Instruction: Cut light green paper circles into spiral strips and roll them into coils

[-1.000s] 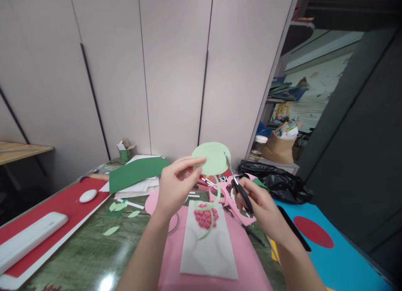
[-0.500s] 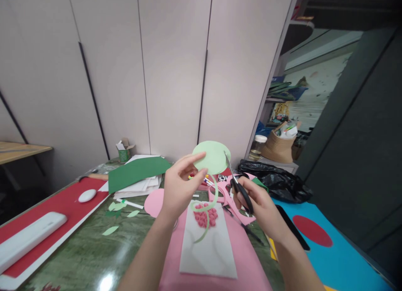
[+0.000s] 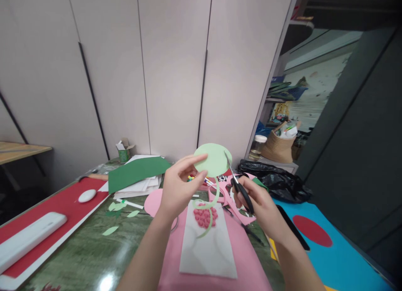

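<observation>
My left hand (image 3: 184, 180) pinches a light green paper disc (image 3: 212, 160) by its left edge, held up above the table. A curled green paper strip (image 3: 217, 192) dangles from the disc. In my right hand (image 3: 256, 201) is a pair of black-handled scissors (image 3: 243, 194), with the blades at the disc's right edge. Below the strip, a white sheet (image 3: 207, 255) bearing a cluster of pink paper rosettes (image 3: 202, 217) lies on pink paper (image 3: 171, 261).
Small green paper leaves (image 3: 110, 231) and a white-and-green marker (image 3: 132, 204) lie to the left. Pink paper offcuts (image 3: 234, 205) and a black plastic bag (image 3: 278, 180) are at right. A red disc (image 3: 312, 230) rests on blue paper (image 3: 339, 257). Cabinet doors (image 3: 172, 73) stand behind.
The green disc has shifted slightly right and down and turned a little in my left hand. The hanging strip has swung a little to the right. The scissors stay at the disc's edge.
</observation>
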`<state>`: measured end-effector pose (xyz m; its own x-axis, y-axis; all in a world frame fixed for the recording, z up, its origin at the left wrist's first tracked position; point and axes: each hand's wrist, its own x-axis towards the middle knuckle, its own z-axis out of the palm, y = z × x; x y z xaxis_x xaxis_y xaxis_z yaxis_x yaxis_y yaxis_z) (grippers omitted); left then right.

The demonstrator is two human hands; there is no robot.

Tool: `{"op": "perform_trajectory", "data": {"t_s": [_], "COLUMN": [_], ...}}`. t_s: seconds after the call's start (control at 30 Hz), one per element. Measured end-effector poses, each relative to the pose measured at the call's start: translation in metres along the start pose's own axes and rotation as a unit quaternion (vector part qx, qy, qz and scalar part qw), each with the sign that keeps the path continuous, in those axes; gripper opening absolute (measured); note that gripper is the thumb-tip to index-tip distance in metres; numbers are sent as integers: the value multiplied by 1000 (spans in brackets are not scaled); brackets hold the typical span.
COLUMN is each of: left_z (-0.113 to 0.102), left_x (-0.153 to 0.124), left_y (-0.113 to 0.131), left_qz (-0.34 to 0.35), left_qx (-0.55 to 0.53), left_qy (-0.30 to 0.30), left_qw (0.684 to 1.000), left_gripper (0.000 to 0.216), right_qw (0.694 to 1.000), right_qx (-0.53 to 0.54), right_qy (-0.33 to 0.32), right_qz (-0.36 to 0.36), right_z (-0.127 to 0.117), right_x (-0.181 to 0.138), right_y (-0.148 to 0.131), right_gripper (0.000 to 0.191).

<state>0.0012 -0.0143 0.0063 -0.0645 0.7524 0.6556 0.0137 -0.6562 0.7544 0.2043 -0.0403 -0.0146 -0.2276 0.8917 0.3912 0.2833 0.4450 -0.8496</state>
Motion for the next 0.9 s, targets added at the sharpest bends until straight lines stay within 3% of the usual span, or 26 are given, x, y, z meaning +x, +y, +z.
{"op": "perform_trajectory", "data": {"t_s": [0.5, 0.9], "left_z": [-4, -5], "left_x": [3, 2], "left_y": [-3, -6], "left_qz": [32, 26], "left_qx": [2, 2], "left_qy": [7, 28], "left_qw": [999, 999], "left_gripper": [18, 20], "right_qw": [1000, 1000], "right_qx": [10, 8], "right_qy": [-27, -26], "right_qz": [-1, 13], "right_z": [-3, -5], "right_x": [-3, -3], "right_y": [0, -2], "right_gripper": [26, 26]}}
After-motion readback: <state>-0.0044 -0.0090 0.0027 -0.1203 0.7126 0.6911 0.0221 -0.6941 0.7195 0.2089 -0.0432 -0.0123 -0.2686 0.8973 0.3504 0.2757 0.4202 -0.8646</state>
